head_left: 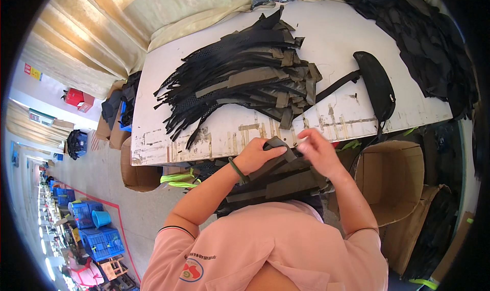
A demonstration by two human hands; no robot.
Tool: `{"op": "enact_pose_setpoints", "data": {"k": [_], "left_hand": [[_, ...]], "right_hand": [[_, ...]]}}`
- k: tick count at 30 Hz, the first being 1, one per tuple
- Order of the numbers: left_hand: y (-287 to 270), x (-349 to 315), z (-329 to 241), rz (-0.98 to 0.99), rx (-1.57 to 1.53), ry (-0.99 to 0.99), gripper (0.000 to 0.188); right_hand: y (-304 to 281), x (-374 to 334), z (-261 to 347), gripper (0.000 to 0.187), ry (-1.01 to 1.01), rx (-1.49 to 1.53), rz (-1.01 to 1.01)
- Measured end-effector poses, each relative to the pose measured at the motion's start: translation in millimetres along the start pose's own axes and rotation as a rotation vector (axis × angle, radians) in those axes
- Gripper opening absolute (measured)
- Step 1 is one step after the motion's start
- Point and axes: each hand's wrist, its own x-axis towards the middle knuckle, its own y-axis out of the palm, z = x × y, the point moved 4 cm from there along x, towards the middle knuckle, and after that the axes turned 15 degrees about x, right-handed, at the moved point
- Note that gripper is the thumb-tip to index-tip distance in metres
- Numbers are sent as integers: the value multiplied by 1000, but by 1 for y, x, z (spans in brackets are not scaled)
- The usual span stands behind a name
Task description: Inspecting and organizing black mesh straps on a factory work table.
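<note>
In front of my body, at the table's near edge, my left hand (256, 157) grips a dark grey fabric strip (274, 164), its thumb pressed on top. My right hand (320, 152) is raised just right of the strip's end. Its fingers are bent and smeared by motion, so what they hold, if anything, is unclear. More dark fabric strips (288, 185) hang below my hands, across my lap. On the table lies a large heap of black mesh and grey fabric strips (245, 71), fanned out to the left.
A black zipped pouch with a strap (376, 84) lies on the white, tape-marked table (326, 31). Black cloth (416, 38) is piled at the far right. Cardboard boxes (390, 173) (140, 168) stand below the near edge. Neon-yellow straps (179, 179) hang at the left; blue crates (102, 242) stand beyond.
</note>
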Motion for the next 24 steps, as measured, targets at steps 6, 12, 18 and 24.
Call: {"op": "enact_pose_setpoints", "data": {"k": [6, 12, 18, 24], "left_hand": [[-5, -9, 14, 199, 407, 108, 41], [-43, -65, 62, 384, 950, 276, 40], [-21, -82, 82, 561, 1055, 74, 45], [-53, -43, 6, 151, 1240, 93, 39]], "right_hand": [[1, -13, -2, 18, 302, 248, 309], [-64, -41, -38, 23, 636, -54, 492], [-54, -72, -113, 18, 874, -332, 607], [-80, -45, -67, 17, 952, -492, 723]]}}
